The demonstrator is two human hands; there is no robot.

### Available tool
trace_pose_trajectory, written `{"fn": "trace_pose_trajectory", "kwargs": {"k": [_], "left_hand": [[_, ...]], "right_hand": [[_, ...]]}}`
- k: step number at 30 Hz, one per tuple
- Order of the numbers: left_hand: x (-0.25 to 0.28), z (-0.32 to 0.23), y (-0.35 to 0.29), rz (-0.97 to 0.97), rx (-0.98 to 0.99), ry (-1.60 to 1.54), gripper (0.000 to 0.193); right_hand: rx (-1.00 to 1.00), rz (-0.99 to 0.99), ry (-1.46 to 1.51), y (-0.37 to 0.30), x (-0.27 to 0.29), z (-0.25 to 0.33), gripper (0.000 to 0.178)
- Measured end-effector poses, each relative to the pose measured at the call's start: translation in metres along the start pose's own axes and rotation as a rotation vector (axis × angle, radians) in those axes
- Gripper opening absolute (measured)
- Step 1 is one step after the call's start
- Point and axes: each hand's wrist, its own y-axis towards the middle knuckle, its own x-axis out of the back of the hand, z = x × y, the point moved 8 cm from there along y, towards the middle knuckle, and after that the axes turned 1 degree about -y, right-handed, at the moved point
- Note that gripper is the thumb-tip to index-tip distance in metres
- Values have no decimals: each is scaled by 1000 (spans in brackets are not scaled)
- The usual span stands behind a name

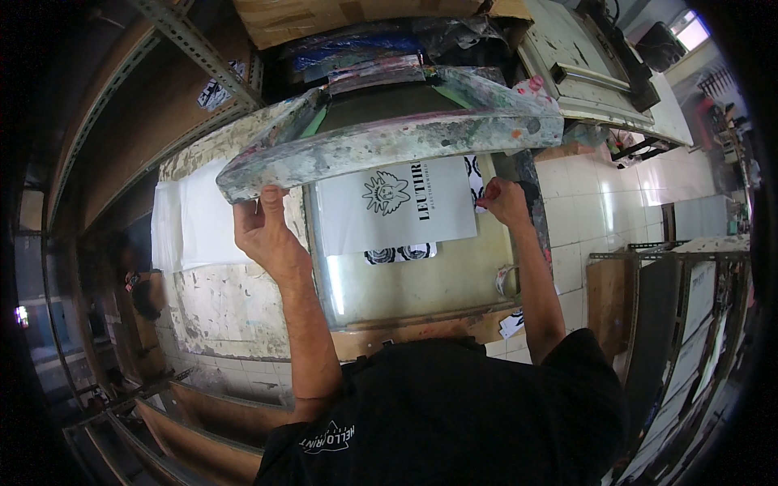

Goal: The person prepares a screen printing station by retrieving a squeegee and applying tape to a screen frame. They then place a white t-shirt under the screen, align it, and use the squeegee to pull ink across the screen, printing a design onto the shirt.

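A paint-stained screen-printing frame [389, 146] is tilted up above the table, its near bar raised. At the left end of that bar, my left hand [271, 231] grips it, thumb on the front face and fingers curled below. Under the frame lies a white printed sheet [348, 219] with a black line drawing and lettering; its far part is hidden by the bar. My right hand [509, 204] pinches at the sheet's right edge, fingertips together. Another sheet with round black motifs [401, 253] shows partly from beneath it. Both rest on a glass-topped table [397, 296].
White cloth or paper [203, 223] lies on a stained board to the left. Metal shelving [194, 49] rises at the far left. A cardboard box [373, 18] stands beyond the frame. Wooden racks [219, 413] are at the near left, with more racks [689, 324] at right.
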Motion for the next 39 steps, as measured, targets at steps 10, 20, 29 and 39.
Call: {"fn": "trace_pose_trajectory", "kwargs": {"k": [10,20,29,39], "left_hand": [[-1,-2,0,-11,-14,3,33],[-1,0,2,3,-16,-15,33],[-1,0,1,-17,-3,-18,34],[-2,-1,1,-20,-9,-21,33]], "right_hand": [[-166,-6,-226,24,-18,-18,20],[-116,4,-185,27,-18,-22,30],[-211,-33,-173,26,-12,-22,26],[-250,-101,-231,32,-1,-24,19]]}}
